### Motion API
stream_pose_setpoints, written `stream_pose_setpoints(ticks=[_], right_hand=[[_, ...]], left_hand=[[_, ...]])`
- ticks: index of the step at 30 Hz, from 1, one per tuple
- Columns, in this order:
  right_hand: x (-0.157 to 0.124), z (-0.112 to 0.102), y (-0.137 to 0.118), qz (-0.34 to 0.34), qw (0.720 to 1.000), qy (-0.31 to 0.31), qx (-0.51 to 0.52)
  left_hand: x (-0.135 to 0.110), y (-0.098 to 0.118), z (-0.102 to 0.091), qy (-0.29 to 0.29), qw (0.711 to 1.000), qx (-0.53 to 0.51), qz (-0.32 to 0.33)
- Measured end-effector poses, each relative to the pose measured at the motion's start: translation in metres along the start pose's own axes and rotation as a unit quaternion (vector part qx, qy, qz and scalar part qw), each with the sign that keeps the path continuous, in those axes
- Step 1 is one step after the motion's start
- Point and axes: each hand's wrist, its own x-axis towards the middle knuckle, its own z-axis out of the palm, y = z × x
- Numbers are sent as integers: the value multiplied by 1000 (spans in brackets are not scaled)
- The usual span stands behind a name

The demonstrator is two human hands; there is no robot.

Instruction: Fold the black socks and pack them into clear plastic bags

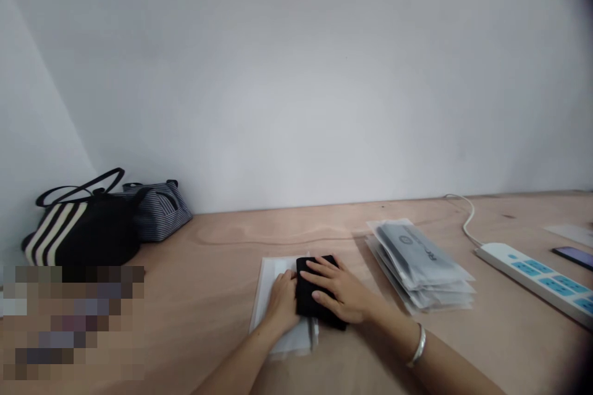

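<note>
A folded black cloth item (308, 299) lies in front of me, partly over a frosted plastic bag (266, 274) on the wooden table. My left hand (281, 301) is closed at the cloth's left edge, with its fingertips partly hidden there. Flat on top of the cloth rests my right hand (340, 287), its fingers spread and a silver bangle on the wrist. To the right is a stack of frosted bags (417, 259) with dark contents and printed lettering.
A white power strip (532, 278) with blue sockets and a cable lies at the right, near a phone (574, 255). At the back left stand a black bag with white stripes (102, 231) and a striped pouch (160, 216). The lower left is pixelated.
</note>
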Motion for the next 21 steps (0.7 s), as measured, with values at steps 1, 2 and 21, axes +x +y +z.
stream_pose_setpoints(ticks=[1,2,21], right_hand=[[3,0,2,-11,1000,-21,-3],[6,2,4,-14,999,-35,-4],[14,37,-27,135,991,-3,-16]], left_hand=[[0,0,0,0,1000,-2,-2],[0,0,0,1,1000,-3,-4],[5,25,-35,-37,992,56,109]])
